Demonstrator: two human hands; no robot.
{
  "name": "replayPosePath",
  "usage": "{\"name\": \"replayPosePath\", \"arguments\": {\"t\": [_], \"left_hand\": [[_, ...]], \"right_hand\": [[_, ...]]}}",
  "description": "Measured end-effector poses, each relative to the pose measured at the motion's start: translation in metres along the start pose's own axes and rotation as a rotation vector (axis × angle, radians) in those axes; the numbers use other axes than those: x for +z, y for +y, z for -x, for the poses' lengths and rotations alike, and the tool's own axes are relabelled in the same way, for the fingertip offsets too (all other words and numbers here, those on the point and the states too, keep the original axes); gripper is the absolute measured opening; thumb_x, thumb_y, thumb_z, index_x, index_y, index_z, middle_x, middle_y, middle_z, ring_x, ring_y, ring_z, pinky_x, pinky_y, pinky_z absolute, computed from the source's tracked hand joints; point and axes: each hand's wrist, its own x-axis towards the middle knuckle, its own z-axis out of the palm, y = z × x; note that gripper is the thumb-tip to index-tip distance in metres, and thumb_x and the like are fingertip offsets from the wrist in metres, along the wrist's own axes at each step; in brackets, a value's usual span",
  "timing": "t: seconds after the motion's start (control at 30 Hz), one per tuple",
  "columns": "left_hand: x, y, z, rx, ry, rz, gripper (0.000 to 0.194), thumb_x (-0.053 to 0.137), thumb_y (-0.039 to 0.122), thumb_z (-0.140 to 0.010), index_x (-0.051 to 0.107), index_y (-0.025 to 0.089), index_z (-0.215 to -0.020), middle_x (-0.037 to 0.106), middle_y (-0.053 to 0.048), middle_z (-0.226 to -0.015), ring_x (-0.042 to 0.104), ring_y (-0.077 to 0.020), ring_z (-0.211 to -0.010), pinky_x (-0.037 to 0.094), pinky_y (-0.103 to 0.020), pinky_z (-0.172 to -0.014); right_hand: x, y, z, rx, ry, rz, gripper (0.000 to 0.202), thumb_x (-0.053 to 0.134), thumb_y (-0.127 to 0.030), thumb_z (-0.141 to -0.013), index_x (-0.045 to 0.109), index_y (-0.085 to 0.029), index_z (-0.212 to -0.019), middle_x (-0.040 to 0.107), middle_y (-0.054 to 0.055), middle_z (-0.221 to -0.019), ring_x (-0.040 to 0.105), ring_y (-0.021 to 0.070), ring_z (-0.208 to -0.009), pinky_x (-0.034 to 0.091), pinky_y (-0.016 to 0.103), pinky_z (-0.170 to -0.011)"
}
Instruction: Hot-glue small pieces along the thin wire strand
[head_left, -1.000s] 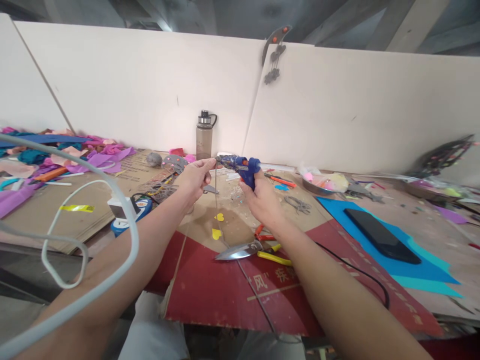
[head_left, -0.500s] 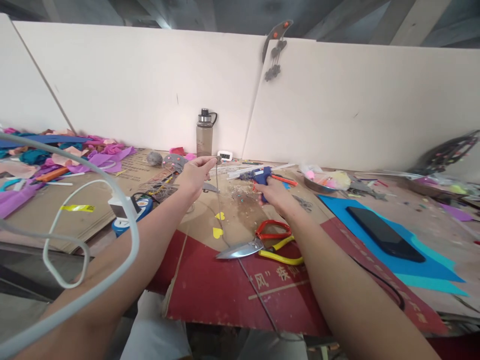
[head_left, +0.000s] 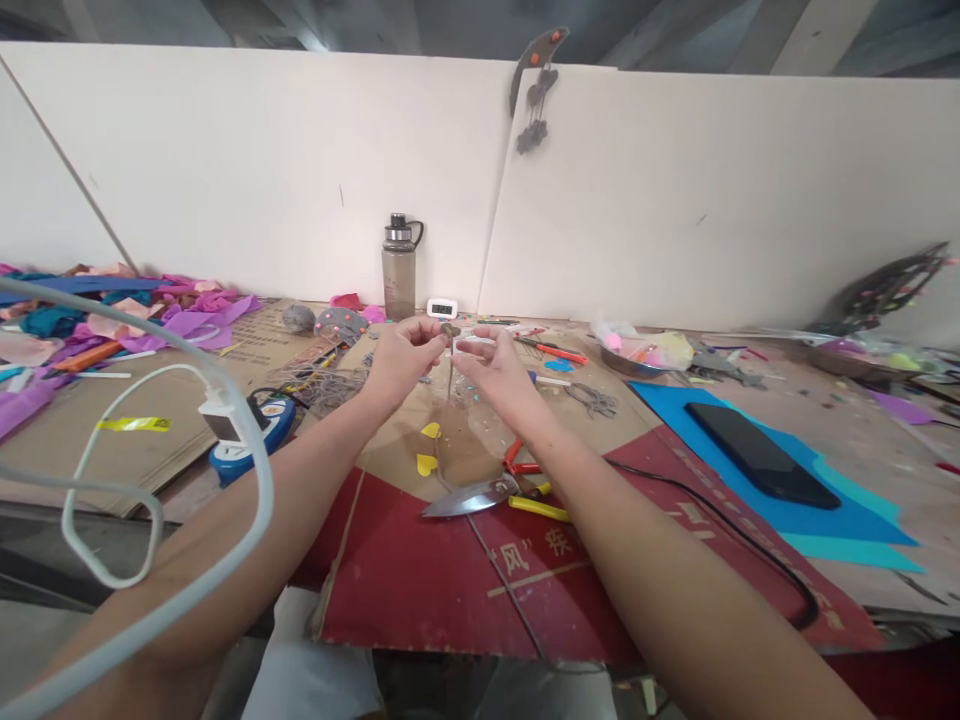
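Red cardboard [head_left: 420,590] printed “风” 疾, left fingers [head_left: 424,328] pinching small grey piece [head_left: 450,329]; right fingers [head_left: 480,348] beside cord [head_left: 450,376], grip unclear

A long pinkish-brown table [head_left: 799,405] holds lots of things. A big, flat red and brown cardboard sheet [head_left: 405,600] lies in the middle. Bright blue paper [head_left: 667,405] lies just right of it. A tall, see-through grey bottle [head_left: 399,285] and a small white clock [head_left: 442,309] stand at the back.

Both hands [head_left: 403,365] at a grey cord [head_left: 450,378], scissors [head_left: 472,498] nearby
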Motion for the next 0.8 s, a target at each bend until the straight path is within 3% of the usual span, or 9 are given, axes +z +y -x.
{"name": "replayPosePath", "arguments": {"t": [0.1, 0.23, 0.37, 0.47, 0.8], "left_hand": [[0.001, 0.003, 0.002, 0.0, 0.019, -0.042, 0.015, 0.068, 0.028, -0.069, 0.058, 0.016, -0.07, 0.052, 0.005, -0.054, 0.04, -0.0043, -0.042, 0.032, -0.019, -0.042], [0.003, 0.003, 0.002, -0.017, 0.01, -0.079, 0.015, 0.066, 0.027, -0.068, 0.056, 0.016, -0.069, 0.05, 0.006, -0.052, 0.041, -0.0047, -0.04, 0.033, -0.019, -0.041], [0.005, 0.006, 0.005, -0.011, 0.005, -0.133, 0.013, 0.064, 0.025, -0.066, 0.057, 0.016, -0.072, 0.054, 0.005, -0.057, 0.043, -0.0045, -0.041, 0.036, -0.019, -0.041], [0.007, 0.01, 0.007, -0.011, -0.011, -0.156, 0.013, 0.064, 0.025, -0.066, 0.059, 0.015, -0.073, 0.057, 0.003, -0.061, 0.044, -0.0045, -0.042, 0.038, -0.019, -0.042], [0.011, 0.013, 0.009, -0.073, -0.115, -0.146, 0.017, 0.065, 0.025, -0.066, 0.063, 0.013, -0.078, 0.058, 0.002, -0.059, 0.05, -0.0063, -0.046, 0.039, -0.018, -0.042]], "right_hand": [[0.009, 0.004, -0.001, 0.04, -0.022, -0.166, 0.049, 0.067, -0.029, -0.066, 0.035, -0.026, -0.103, 0.058, -0.005, -0.083, 0.057, 0.012, -0.065, 0.05, 0.032, -0.066], [0.002, 0.001, -0.002, -0.157, 0.08, 0.117, 0.031, 0.062, -0.022, -0.071, 0.042, -0.024, -0.094, 0.048, -0.008, -0.067, 0.046, 0.0101, -0.056, 0.04, 0.026, -0.057], [-0.004, -0.006, -0.001, -0.396, 0.192, 0.456, 0.006, 0.056, -0.017, -0.076, 0.053, -0.02, -0.08, 0.051, -0.002, -0.072, 0.046, 0.0129, -0.066, 0.038, 0.029, -0.065], [-0.007, -0.009, 0.0, -0.495, 0.231, 0.581, 0.006, 0.055, -0.016, -0.079, 0.055, -0.02, -0.075, 0.053, 0.0, -0.075, 0.047, 0.0146, -0.071, 0.038, 0.029, -0.068], [-0.012, -0.01, -0.004, -0.566, 0.237, 0.708, 0.011, 0.053, -0.018, -0.083, 0.056, -0.021, -0.073, 0.055, 0.001, -0.075, 0.049, 0.0166, -0.072, 0.038, 0.031, -0.069]]}}
